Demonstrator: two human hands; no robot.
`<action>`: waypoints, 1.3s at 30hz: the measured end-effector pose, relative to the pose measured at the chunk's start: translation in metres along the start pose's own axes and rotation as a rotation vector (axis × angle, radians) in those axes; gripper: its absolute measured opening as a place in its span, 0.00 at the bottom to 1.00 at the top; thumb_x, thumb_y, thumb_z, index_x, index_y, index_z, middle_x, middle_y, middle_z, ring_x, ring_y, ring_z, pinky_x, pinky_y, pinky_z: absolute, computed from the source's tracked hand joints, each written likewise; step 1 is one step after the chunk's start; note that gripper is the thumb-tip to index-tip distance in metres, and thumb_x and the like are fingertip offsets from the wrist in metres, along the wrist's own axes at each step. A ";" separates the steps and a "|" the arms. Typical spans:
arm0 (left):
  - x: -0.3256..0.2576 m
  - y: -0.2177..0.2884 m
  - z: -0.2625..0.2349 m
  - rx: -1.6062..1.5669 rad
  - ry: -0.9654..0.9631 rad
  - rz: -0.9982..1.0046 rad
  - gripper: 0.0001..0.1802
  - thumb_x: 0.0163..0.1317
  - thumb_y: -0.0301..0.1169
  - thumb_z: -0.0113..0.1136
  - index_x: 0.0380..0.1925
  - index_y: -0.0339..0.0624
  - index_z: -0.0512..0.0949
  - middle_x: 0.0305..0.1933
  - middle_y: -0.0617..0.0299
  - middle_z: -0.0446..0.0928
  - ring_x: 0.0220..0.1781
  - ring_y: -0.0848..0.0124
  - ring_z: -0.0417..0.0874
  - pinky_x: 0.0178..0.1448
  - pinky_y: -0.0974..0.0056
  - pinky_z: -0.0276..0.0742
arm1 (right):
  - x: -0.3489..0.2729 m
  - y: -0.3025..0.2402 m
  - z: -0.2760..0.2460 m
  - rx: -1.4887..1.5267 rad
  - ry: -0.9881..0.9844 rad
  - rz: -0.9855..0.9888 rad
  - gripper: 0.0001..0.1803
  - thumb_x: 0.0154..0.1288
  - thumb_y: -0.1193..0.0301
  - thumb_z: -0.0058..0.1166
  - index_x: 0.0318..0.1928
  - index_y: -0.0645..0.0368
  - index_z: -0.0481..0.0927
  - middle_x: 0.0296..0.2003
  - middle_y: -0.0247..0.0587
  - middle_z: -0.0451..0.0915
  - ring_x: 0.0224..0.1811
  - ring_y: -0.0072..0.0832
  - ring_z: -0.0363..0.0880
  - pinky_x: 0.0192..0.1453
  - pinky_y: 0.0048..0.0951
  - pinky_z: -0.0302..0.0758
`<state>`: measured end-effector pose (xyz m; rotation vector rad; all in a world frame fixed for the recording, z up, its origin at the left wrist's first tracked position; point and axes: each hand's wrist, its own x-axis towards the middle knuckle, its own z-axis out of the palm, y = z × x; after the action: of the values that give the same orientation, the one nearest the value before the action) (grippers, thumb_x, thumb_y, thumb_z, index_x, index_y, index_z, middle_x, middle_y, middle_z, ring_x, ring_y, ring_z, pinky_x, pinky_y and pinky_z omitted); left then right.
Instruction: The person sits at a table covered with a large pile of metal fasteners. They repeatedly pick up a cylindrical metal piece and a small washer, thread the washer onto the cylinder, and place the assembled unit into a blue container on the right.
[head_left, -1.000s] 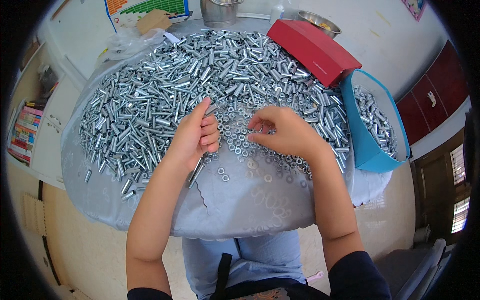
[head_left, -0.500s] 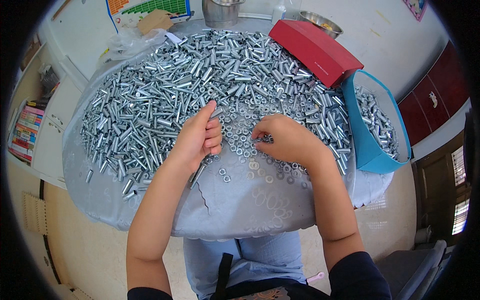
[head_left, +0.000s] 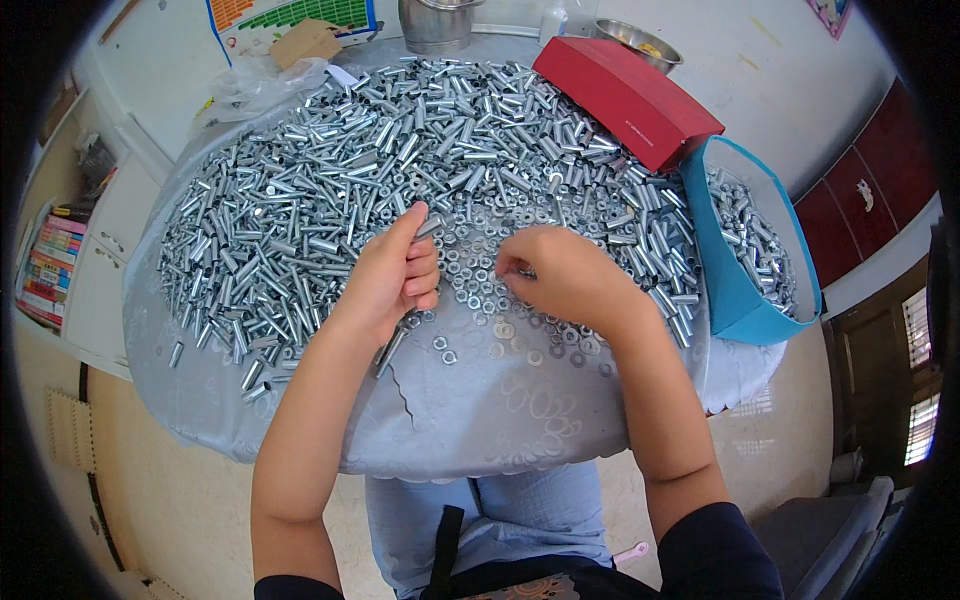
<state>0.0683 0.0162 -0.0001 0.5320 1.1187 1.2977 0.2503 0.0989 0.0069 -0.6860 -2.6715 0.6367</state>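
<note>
My left hand (head_left: 392,272) is closed in a fist, thumb on top, around a silver metal sleeve (head_left: 428,229) whose end shows beyond the thumb. Below the wrist another silver rod (head_left: 390,352) sticks out; whether it lies on the table or belongs to what I hold, I cannot tell. My right hand (head_left: 560,272) is bent over the hex nuts (head_left: 478,282), fingertips pinched together; what they hold, if anything, is hidden. Flat washers (head_left: 535,357) lie just nearer to me. Behind both hands spreads a big heap of metal sleeves and bolts (head_left: 300,205).
The heap covers most of a round table with a grey cloth (head_left: 480,420). A red box (head_left: 625,100) stands at the far right, beside a blue fabric bin (head_left: 735,290) holding assembled metal pieces. A metal pot (head_left: 436,28), a bowl (head_left: 640,42) and a plastic bag (head_left: 265,88) sit at the back.
My right hand has drawn slightly left and its fingertips have come together over the nuts. My left hand keeps its grip on the sleeve. The whole view has shifted slightly.
</note>
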 end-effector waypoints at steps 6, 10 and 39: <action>-0.004 0.001 0.004 0.079 -0.018 -0.014 0.25 0.63 0.51 0.44 0.13 0.53 0.54 0.11 0.75 0.49 0.11 0.81 0.51 0.16 0.72 0.51 | 0.008 -0.010 0.002 0.371 0.337 0.010 0.07 0.51 0.76 0.55 0.33 0.63 0.78 0.30 0.43 0.79 0.29 0.30 0.77 0.34 0.26 0.73; -0.007 -0.001 0.007 0.143 -0.069 -0.054 0.25 0.62 0.52 0.46 0.13 0.53 0.55 0.11 0.75 0.50 0.11 0.81 0.53 0.17 0.72 0.52 | 0.011 -0.017 0.006 0.506 0.436 0.048 0.08 0.52 0.76 0.56 0.35 0.63 0.78 0.30 0.37 0.79 0.30 0.23 0.76 0.34 0.22 0.72; -0.007 0.001 0.006 0.095 -0.024 0.012 0.25 0.62 0.50 0.46 0.13 0.53 0.55 0.11 0.75 0.50 0.11 0.81 0.51 0.16 0.72 0.52 | 0.010 -0.023 0.008 0.721 0.378 -0.006 0.09 0.54 0.79 0.54 0.38 0.65 0.78 0.35 0.41 0.79 0.36 0.24 0.78 0.42 0.23 0.74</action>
<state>0.0739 0.0119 0.0054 0.6239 1.1630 1.2502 0.2300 0.0836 0.0132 -0.5151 -1.9005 1.2322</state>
